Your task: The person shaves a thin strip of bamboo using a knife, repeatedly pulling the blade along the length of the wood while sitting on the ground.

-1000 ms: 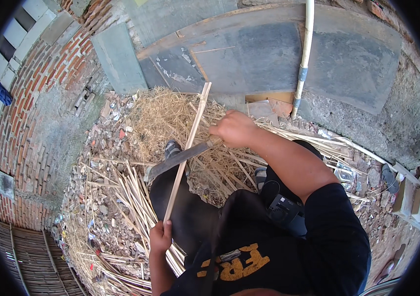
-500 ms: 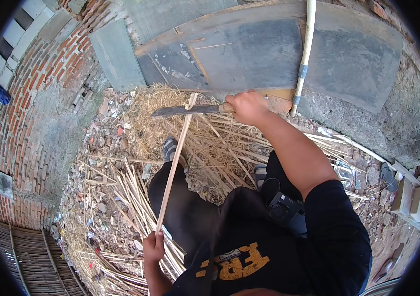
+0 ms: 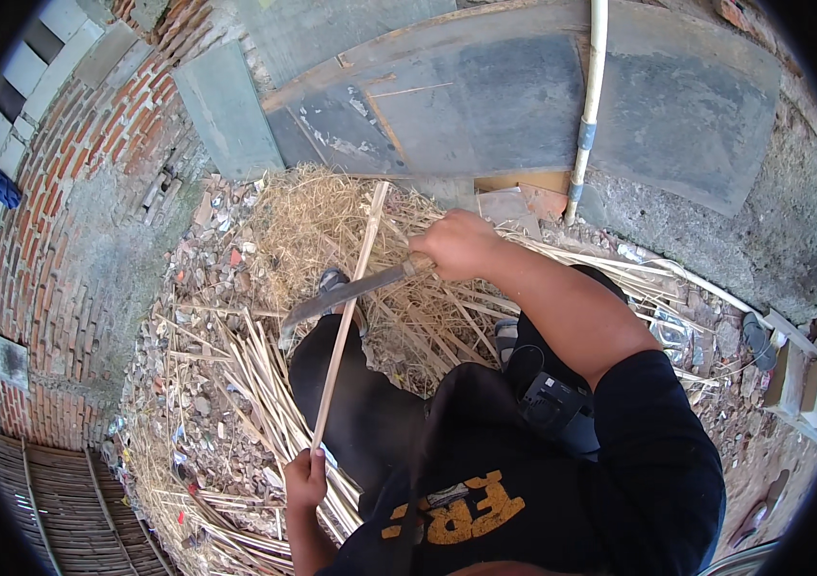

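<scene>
Near straw (image 3: 295,219), knife (image 3: 382,278) in right fingers (image 3: 428,247) crosses strip (image 3: 336,363).

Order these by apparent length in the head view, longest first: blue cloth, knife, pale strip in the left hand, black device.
1. Pale strip
2. Knife
3. Black device
4. Blue cloth, far off, so its true size is unsure.

Daylight falls soft and even; shadows stay faint; the brick wall (image 3: 82,163) bows toward blackened corners.
</scene>
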Action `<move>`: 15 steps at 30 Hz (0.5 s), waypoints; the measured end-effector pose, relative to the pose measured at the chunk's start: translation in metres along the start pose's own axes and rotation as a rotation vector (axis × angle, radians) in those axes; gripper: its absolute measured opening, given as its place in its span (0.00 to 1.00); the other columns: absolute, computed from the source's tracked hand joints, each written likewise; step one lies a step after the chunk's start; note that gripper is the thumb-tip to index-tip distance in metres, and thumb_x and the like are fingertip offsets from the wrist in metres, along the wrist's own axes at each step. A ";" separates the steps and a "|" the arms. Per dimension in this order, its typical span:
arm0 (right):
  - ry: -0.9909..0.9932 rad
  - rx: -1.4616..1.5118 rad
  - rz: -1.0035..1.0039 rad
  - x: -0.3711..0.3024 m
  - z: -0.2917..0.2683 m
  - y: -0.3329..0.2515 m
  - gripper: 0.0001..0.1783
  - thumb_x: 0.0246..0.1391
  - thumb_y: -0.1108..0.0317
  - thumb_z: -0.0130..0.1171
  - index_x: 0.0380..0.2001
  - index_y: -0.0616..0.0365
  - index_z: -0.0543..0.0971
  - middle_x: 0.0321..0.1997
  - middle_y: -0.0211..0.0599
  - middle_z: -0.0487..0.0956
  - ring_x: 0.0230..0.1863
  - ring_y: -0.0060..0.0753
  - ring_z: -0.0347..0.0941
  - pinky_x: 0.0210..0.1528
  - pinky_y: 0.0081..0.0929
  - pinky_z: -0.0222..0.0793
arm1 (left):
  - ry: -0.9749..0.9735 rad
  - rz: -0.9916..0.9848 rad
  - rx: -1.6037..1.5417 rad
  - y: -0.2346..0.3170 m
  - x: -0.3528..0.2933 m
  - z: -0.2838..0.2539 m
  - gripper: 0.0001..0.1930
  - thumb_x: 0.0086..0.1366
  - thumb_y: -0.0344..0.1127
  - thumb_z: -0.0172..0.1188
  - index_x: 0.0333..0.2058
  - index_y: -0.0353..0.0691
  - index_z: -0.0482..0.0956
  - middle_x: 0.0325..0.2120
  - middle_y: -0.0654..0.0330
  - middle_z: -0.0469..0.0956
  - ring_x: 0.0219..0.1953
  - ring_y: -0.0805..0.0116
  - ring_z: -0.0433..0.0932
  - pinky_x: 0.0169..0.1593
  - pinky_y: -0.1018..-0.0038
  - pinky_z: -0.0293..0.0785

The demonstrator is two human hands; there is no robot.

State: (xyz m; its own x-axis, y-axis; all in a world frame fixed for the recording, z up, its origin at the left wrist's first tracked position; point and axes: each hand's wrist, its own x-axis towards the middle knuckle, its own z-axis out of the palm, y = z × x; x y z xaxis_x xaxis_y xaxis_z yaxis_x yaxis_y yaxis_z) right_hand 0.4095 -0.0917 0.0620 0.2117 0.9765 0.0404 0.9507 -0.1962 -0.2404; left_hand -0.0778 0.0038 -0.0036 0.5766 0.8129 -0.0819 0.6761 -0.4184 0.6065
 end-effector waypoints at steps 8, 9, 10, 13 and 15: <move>0.084 -0.080 -0.224 0.010 0.018 -0.004 0.12 0.43 0.68 0.65 0.34 0.50 0.79 0.28 0.38 0.83 0.35 0.48 0.81 0.43 0.44 0.75 | -0.029 -0.030 0.006 0.002 -0.001 -0.009 0.27 0.73 0.50 0.56 0.21 0.34 0.73 0.10 0.59 0.66 0.17 0.73 0.64 0.22 0.67 0.62; 0.045 -0.078 -0.076 0.012 0.010 0.006 0.12 0.46 0.70 0.63 0.38 0.49 0.80 0.31 0.38 0.84 0.37 0.45 0.82 0.44 0.42 0.75 | -0.025 -0.008 0.026 0.001 -0.003 -0.011 0.26 0.73 0.50 0.56 0.21 0.34 0.73 0.10 0.58 0.67 0.16 0.72 0.65 0.22 0.67 0.63; 0.002 -0.078 0.078 0.011 0.004 0.019 0.14 0.49 0.72 0.61 0.41 0.48 0.82 0.33 0.39 0.85 0.40 0.42 0.83 0.46 0.40 0.75 | -0.026 0.016 0.043 0.000 -0.005 -0.011 0.26 0.72 0.50 0.57 0.21 0.34 0.74 0.10 0.56 0.68 0.16 0.71 0.67 0.22 0.66 0.64; 0.121 -0.108 0.295 0.016 0.013 0.052 0.14 0.52 0.71 0.58 0.43 0.50 0.81 0.37 0.40 0.86 0.43 0.41 0.84 0.49 0.39 0.75 | -0.004 0.058 0.181 0.011 -0.002 -0.007 0.25 0.71 0.50 0.58 0.22 0.34 0.76 0.11 0.53 0.70 0.15 0.68 0.71 0.22 0.65 0.66; 0.053 -0.117 0.359 0.014 0.012 0.051 0.15 0.53 0.70 0.57 0.45 0.52 0.81 0.41 0.41 0.86 0.45 0.42 0.83 0.49 0.40 0.76 | -0.022 0.030 0.166 0.011 0.000 -0.008 0.24 0.71 0.49 0.59 0.22 0.35 0.76 0.11 0.53 0.71 0.15 0.65 0.73 0.23 0.65 0.68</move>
State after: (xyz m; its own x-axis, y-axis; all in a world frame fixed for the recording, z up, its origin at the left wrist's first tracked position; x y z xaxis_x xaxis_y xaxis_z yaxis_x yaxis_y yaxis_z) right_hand 0.4581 -0.0865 0.0389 0.5448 0.8382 0.0243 0.8325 -0.5371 -0.1363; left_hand -0.0743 0.0030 0.0094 0.6060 0.7909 -0.0845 0.7243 -0.5048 0.4697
